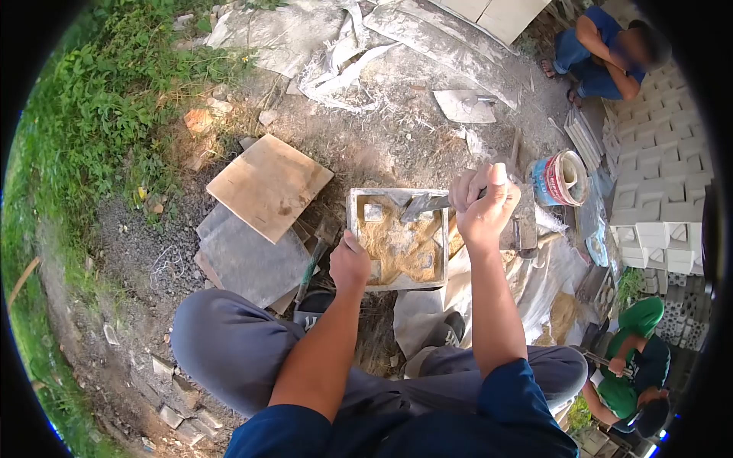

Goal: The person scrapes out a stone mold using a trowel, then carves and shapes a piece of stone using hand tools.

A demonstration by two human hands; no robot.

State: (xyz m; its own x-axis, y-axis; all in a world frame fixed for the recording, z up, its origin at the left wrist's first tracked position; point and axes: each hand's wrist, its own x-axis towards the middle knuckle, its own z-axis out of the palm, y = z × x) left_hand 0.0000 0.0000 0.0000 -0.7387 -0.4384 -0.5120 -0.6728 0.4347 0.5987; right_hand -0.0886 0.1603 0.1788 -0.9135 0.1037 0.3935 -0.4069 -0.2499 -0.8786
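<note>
A square mold [398,287] sits between my feet, with sandy yellow-brown mix [397,243] spread unevenly inside. Pale block shapes show through the mix at its corners. My left hand [350,262] is closed on the mold's left edge. Above the upper right corner, my right hand [485,200] is wrapped round a trowel [424,204], thumb up. The trowel's metal blade reaches left and down into the mix; its tip touches or lies close to the surface. My right fist hides the handle.
Left of the mold are a wooden board [270,187], grey sheets [256,256] and a green-handled hammer [311,263]. A paint bucket [561,179] stands at right, near stacked pale blocks [657,164]. Two people crouch at right, one above [599,57], one below [634,366].
</note>
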